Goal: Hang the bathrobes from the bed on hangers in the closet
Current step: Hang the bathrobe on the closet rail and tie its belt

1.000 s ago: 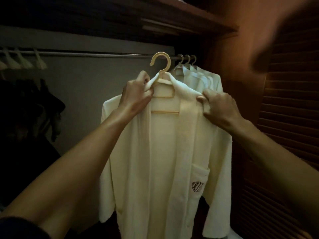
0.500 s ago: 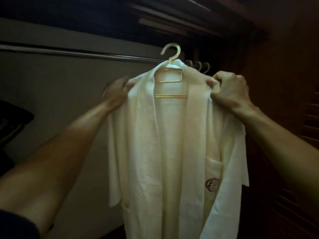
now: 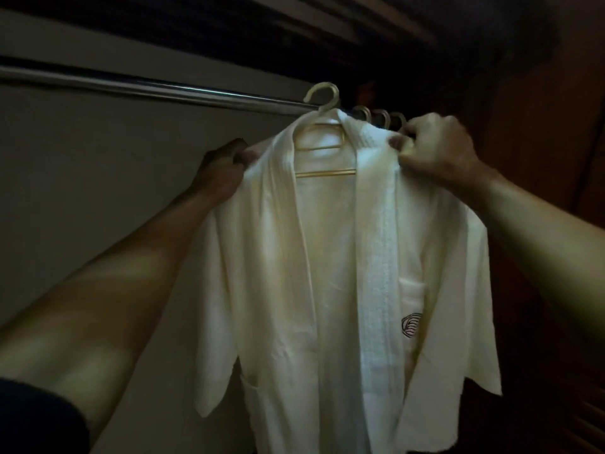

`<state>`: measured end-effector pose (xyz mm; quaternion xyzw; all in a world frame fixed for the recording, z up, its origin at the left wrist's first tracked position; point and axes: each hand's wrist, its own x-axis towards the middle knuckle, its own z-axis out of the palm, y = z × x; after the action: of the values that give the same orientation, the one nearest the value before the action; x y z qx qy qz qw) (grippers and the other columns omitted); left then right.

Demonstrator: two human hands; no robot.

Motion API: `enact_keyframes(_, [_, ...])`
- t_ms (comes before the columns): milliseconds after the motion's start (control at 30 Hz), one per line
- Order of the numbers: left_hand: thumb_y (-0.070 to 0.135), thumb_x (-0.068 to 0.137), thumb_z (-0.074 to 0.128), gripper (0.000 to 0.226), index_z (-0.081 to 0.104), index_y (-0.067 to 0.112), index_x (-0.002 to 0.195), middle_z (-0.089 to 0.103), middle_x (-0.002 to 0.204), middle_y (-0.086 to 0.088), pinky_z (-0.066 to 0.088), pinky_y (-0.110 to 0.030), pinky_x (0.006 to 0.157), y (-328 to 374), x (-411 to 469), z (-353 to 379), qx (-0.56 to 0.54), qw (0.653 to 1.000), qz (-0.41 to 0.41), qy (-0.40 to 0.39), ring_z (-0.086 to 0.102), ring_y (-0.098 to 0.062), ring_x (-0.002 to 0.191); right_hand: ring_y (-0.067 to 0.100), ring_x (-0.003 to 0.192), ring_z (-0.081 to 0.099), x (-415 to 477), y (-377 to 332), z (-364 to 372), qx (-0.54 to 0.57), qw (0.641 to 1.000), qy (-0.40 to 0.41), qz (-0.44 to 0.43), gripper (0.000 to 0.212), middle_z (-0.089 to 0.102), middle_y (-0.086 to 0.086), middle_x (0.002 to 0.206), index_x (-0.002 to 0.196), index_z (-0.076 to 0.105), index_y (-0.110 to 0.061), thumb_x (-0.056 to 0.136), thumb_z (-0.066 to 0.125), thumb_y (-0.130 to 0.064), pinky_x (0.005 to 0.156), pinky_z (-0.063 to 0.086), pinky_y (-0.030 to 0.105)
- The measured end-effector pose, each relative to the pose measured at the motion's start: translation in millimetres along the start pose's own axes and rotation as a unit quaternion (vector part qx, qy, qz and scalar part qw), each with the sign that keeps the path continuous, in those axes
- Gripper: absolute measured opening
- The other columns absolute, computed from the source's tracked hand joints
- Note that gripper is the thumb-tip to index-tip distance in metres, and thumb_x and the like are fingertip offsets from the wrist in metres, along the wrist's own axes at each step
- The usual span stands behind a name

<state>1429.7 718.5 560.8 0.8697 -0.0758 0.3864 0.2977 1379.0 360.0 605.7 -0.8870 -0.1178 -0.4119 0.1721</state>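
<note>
Left hand (image 3: 226, 172) grips one shoulder of the bathrobe (image 3: 327, 273), right hand (image 3: 438, 149) grips the other. In the last second the left hand moved off the collar and the hanger (image 3: 322, 173) rose to the rod (image 3: 147, 87). Hook is at rod level but I can't tell if it's seated, so I'd call this nearly hung.

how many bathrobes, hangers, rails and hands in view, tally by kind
white bathrobe: 1
cream hanger inside it: 1
closet rail: 1
other hanger hooks on it: 3
left hand and right hand: 2
total: 8
</note>
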Motion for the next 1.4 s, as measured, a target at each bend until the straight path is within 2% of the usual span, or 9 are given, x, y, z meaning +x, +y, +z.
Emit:
enact_keyframes(167, [0.040,0.107,0.047,0.043,0.061,0.010,0.133,0.060,0.139,-0.018,0.040,-0.033,0.100,-24.8,13.2,56.6,0.037,0.997,-0.016,-0.066,0.056,-0.033,0.127,0.028,0.082,0.057,-12.5,23.1,55.0,-0.056,0.998,-0.016,-0.002,0.026,0.059,0.005,0.088,0.105,0.067,-0.019,0.102,0.051,-0.039,0.068,0.035,0.033])
enact_keyframes(300, [0.047,0.103,0.049,0.043,0.065,0.012,0.123,0.065,0.125,-0.015,0.041,-0.035,0.091,-40.5,23.9,73.5,0.004,0.997,0.005,-0.075,0.059,-0.033,0.115,0.027,0.079,0.062,-9.6,33.0,69.6,-0.058,0.998,0.002,-0.020,0.027,0.062,0.005,0.086,0.097,0.065,-0.015,0.103,0.048,-0.035,0.063,0.040,0.034])
enact_keyframes(433, [0.059,0.091,0.058,0.062,0.049,0.021,0.140,0.062,0.130,-0.005,0.050,-0.040,0.099,-81.1,10.0,87.0,-0.154,0.981,-0.088,-0.079,0.061,-0.027,0.117,0.032,0.108,0.062,-5.8,8.9,79.1,-0.044,0.996,0.041,-0.062,0.040,0.064,0.012,0.121,0.129,0.057,-0.015,0.097,0.056,-0.039,0.084,0.053,0.046])
enact_keyframes(600, [0.056,0.101,0.053,0.069,0.031,0.025,0.159,0.050,0.153,-0.009,0.042,-0.042,0.111,-118.9,-4.1,114.8,-0.054,0.968,-0.135,-0.205,0.052,-0.034,0.134,0.040,0.114,0.055,-4.3,-0.7,101.9,-0.154,0.982,0.069,-0.085,0.061,0.056,0.017,0.129,0.142,0.041,-0.014,0.089,0.059,-0.037,0.089,0.043,0.052])
enact_keyframes(767, [0.075,0.090,0.053,0.085,0.043,0.020,0.154,0.045,0.157,-0.012,0.036,-0.042,0.118,-145.1,16.9,93.2,-0.098,0.965,-0.199,-0.137,0.046,-0.034,0.140,0.040,0.105,0.054,-4.3,5.1,107.6,-0.162,0.983,0.050,-0.074,0.068,0.055,0.020,0.119,0.148,0.037,-0.014,0.082,0.053,-0.020,0.079,0.038,0.045])
enact_keyframes(933, [0.032,0.088,0.069,0.056,0.049,0.012,0.137,0.048,0.139,-0.019,0.038,-0.050,0.105,-78.7,2.0,92.1,0.055,0.997,-0.060,0.012,0.046,-0.040,0.130,0.038,0.117,0.051,-16.9,5.9,108.2,-0.128,0.989,0.042,-0.058,0.068,0.053,0.018,0.127,0.147,0.039,-0.014,0.087,0.062,-0.035,0.089,0.040,0.048])
enact_keyframes(1067, [0.017,0.083,0.060,0.027,0.063,0.011,0.109,0.061,0.110,-0.012,0.042,-0.039,0.087,4.9,-12.9,84.5,-0.040,0.970,0.174,0.164,0.055,-0.030,0.103,0.028,0.123,0.055,-19.7,5.2,97.2,-0.027,0.996,0.085,-0.020,0.052,0.061,0.008,0.128,0.130,0.057,-0.014,0.094,0.053,-0.052,0.097,0.044,0.052])
enact_keyframes(1200, [0.030,0.090,0.063,0.032,0.063,0.017,0.120,0.063,0.118,-0.002,0.047,-0.037,0.092,41.3,-23.3,112.2,-0.081,0.952,0.295,-0.006,0.058,-0.019,0.107,0.024,0.098,0.062,-31.9,24.0,85.7,-0.017,0.998,0.067,0.012,0.042,0.067,0.004,0.106,0.111,0.062,-0.015,0.101,0.038,-0.048,0.082,0.046,0.039])
enact_keyframes(1400, [0.056,0.100,0.007,0.060,0.060,0.039,0.123,0.064,0.118,0.008,0.038,-0.041,0.082,33.9,-21.0,161.2,0.103,0.945,0.296,-0.093,0.058,-0.020,0.105,0.019,0.083,0.062,-39.0,27.7,74.7,-0.009,0.999,0.040,0.019,0.028,0.069,-0.001,0.091,0.099,0.068,-0.019,0.103,0.048,-0.038,0.073,0.044,0.033])
